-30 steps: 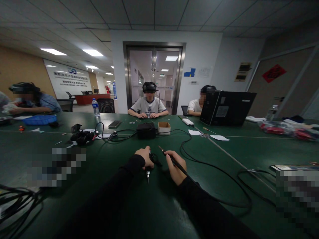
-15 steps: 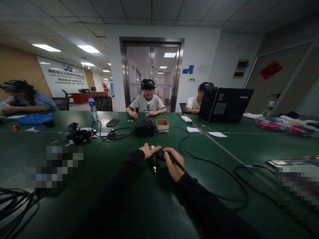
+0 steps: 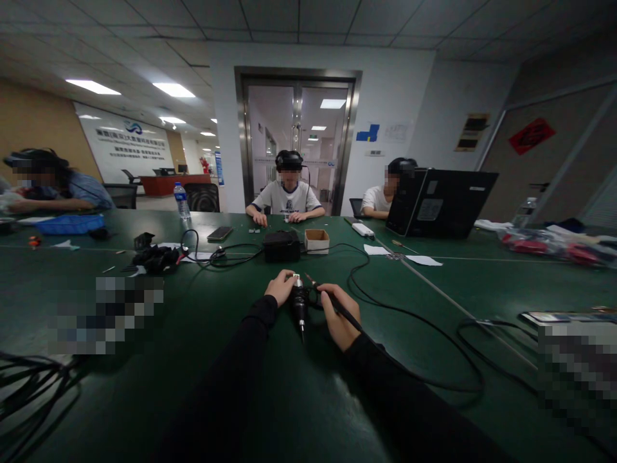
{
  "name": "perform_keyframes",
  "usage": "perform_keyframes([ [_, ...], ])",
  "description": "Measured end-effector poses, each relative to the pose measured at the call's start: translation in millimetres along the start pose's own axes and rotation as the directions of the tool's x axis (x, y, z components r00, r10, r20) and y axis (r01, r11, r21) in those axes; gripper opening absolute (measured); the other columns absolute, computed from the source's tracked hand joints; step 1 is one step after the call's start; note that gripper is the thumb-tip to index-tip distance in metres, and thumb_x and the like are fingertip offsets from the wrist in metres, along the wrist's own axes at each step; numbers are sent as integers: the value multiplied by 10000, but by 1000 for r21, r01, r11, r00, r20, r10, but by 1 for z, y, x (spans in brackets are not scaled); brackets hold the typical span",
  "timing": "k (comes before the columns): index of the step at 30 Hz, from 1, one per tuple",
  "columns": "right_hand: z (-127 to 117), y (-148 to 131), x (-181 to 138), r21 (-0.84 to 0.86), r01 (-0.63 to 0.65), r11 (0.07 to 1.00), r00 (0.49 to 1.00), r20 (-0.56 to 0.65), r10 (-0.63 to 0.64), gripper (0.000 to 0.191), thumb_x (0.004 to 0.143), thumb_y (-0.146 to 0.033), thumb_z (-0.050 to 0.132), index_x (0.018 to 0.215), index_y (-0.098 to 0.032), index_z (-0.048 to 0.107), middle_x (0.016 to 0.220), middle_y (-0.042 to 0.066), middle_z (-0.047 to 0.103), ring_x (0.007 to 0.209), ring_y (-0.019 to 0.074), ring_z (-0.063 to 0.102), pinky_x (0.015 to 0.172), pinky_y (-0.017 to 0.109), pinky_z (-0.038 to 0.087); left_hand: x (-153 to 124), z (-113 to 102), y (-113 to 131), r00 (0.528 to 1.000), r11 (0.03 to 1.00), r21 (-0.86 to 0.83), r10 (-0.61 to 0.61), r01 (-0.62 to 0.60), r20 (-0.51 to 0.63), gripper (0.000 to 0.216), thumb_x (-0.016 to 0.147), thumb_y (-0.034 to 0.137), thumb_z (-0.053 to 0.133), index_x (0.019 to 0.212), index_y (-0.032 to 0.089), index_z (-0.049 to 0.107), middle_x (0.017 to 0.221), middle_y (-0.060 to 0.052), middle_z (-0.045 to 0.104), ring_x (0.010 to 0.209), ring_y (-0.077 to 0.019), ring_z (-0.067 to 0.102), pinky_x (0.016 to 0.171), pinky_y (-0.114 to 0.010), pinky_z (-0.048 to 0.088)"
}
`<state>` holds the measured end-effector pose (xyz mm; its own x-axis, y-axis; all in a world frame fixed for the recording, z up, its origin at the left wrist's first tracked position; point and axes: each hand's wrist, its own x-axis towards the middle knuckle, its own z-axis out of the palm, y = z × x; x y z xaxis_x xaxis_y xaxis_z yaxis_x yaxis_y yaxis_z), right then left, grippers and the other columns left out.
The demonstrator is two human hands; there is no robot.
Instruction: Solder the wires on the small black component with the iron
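Note:
Held like a pen, a corded soldering iron (image 3: pixel 312 281) with a thin coppery tip is in my right hand (image 3: pixel 343 315); its fingers are closed round the dark handle. The tip points up and left, apart from my left hand (image 3: pixel 279 289). That hand is closed beside the far end of a black tool (image 3: pixel 299 301) lying on the table. The tool has a metal point facing me. At its far end sits a small white and green piece (image 3: pixel 295 276), by my left fingertips. What those fingers grip is hidden. Black cord loops lie between tool and right hand.
A black box (image 3: pixel 281 246) and a small open carton (image 3: pixel 317 241) stand beyond my hands. The iron's cable (image 3: pixel 463 379) curves across the right side. A phone (image 3: pixel 220 233), a bottle (image 3: pixel 181 200) and a black computer case (image 3: pixel 443 204) stand farther off. Co-workers sit around the table.
My left hand has drawn slightly left, and its thumb no longer stretches across the tool's far end. The white and green piece now shows there. The right hand still holds the soldering iron.

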<state>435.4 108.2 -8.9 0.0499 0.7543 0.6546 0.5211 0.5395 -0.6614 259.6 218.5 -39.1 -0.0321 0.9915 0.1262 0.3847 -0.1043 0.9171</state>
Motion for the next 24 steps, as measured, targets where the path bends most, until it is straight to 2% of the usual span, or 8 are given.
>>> perform_keyframes([
  [4, 2, 2, -1, 1, 28, 1000, 1000, 11, -28, 188, 896, -283, 483, 952, -230, 654, 951, 25, 700, 875, 184, 640, 807, 298, 490, 3, 1, -8, 996, 979, -185, 85, -87, -18, 230, 755, 248, 604, 982, 209, 599, 820, -26, 700, 788, -172, 646, 815, -302, 478],
  [10, 3, 0, -1, -14, 89, 996, 995, 36, -88, 167, 887, -257, 499, 946, -243, 655, 949, 19, 703, 882, 178, 639, 816, 298, 488, 0, 1, -3, 989, 928, -344, 151, -141, 3, 254, 743, 213, 620, 991, 193, 570, 825, -39, 703, 749, -161, 649, 814, -315, 485],
  [18, 2, -2, -1, -32, 118, 993, 991, 60, -116, 171, 885, -239, 502, 957, -242, 657, 954, 20, 705, 877, 177, 641, 814, 296, 489, -4, -1, 1, 981, 911, -385, 185, -147, 64, 218, 754, 230, 616, 968, 197, 588, 836, -38, 716, 793, -171, 668, 841, -331, 488],
  [24, 1, -4, -1, -36, 118, 992, 991, 69, -116, 178, 891, -250, 496, 960, -243, 660, 948, 18, 702, 867, 176, 636, 803, 297, 484, -9, -2, 5, 980, 915, -370, 194, -162, 51, 189, 774, 198, 592, 962, 189, 590, 831, -37, 714, 806, -167, 670, 859, -331, 491],
])
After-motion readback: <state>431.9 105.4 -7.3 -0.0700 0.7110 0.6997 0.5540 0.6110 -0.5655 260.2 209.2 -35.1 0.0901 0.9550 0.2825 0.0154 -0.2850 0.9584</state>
